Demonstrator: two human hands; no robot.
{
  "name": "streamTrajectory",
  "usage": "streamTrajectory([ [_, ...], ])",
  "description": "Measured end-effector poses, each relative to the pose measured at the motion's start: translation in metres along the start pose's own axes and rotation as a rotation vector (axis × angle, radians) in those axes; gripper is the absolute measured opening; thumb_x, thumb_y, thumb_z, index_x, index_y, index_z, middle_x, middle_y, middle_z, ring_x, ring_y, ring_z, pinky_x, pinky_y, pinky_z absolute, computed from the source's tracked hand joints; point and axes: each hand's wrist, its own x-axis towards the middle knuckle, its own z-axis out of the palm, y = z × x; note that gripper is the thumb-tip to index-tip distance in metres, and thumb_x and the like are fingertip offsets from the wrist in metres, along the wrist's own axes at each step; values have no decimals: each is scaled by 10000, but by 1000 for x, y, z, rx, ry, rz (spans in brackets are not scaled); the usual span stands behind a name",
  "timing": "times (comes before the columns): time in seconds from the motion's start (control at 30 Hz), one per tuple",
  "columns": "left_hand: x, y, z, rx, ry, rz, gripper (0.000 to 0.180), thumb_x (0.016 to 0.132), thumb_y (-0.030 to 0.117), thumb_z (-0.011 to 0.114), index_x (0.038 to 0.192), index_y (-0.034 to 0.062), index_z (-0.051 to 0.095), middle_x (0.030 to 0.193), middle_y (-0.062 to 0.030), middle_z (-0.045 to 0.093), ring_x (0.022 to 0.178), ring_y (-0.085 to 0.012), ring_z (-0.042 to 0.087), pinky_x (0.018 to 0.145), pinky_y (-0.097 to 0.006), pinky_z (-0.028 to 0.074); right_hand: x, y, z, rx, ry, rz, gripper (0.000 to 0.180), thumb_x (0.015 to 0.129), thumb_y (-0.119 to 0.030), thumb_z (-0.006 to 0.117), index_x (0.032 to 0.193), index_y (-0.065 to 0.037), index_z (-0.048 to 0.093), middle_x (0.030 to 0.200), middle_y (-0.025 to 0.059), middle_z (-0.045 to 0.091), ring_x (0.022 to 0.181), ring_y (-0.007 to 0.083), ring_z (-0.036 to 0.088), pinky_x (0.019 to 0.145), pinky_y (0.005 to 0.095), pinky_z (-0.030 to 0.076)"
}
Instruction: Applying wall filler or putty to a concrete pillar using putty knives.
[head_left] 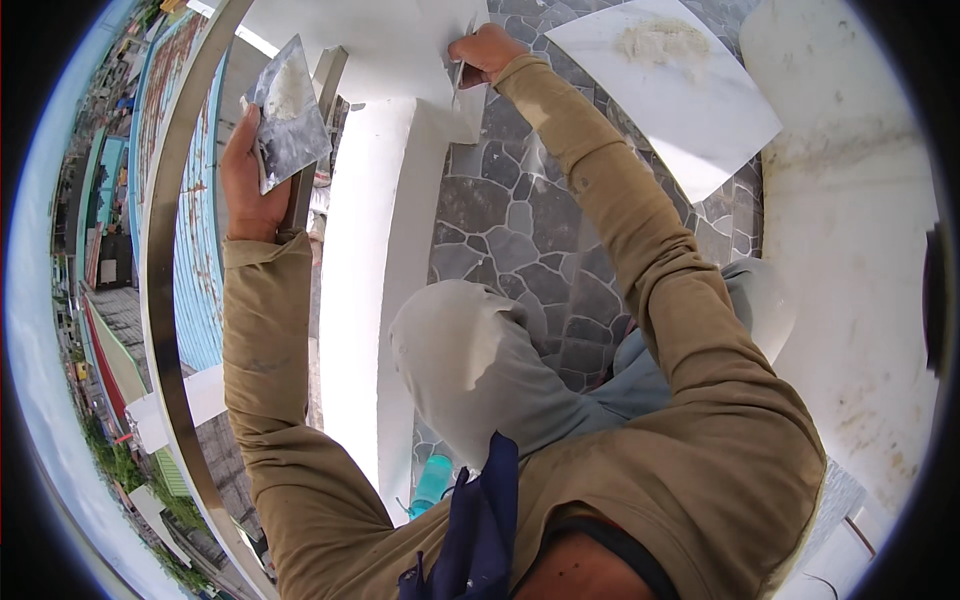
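Observation:
My left hand (250, 180) grips a flat metal plate (290, 115) that carries a dab of white putty, held up beside the steel railing (165, 250). Stretched forward, my right hand (485, 50) is closed on the handle of a small scraper (460, 80), whose blade presses against the white low wall (380, 230). Both arms wear tan sleeves. My knees in pale dusty trousers are bent below me.
A white tile (680, 100) with a heap of powder lies on the grey stone-patterned floor (520, 230) ahead right. A white column (850, 250) stands at right. A teal bottle (432, 482) sits near my knee. Beyond the railing, rooftops lie far below.

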Motion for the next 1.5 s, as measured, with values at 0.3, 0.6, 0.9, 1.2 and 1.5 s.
streamTrajectory([
  [0.3,-11,9,-8,5,45,32,298,930,195,460,1130,-18,515,1096,-118,592,976,-208,585,854,-316,469,-6,-31,-13,-34,134,-155,252,691,-71,594,840,130,569,782,183,604,616,279,615,480,397,505],
  [0.6,-4,5,-19,-20,-4,32,296,929,192,459,1139,-10,509,1111,-115,588,982,-213,583,862,-328,466,-8,-4,7,71,168,-12,223,662,-67,639,807,93,585,743,144,579,609,246,597,523,367,503],
  [0.9,-1,4,-12,-35,-56,38,306,930,195,453,1149,-13,503,1107,-115,587,986,-216,578,871,-334,460,2,3,-35,-52,210,-6,199,669,-78,630,782,79,579,721,133,573,587,241,589,516,373,506],
  [1.2,-1,0,-2,-4,-70,14,299,924,195,466,1135,-12,510,1099,-112,592,976,-207,586,855,-337,467,-32,-21,4,92,45,-45,204,682,-89,618,823,56,587,716,104,575,582,215,597,541,376,541],
  [1.5,-5,1,4,-59,-107,6,306,925,195,467,1142,-16,508,1106,-114,590,983,-210,584,867,-333,460,-25,-30,-25,-46,144,-109,223,686,-110,617,808,72,582,693,104,559,555,211,583,503,354,523],
])
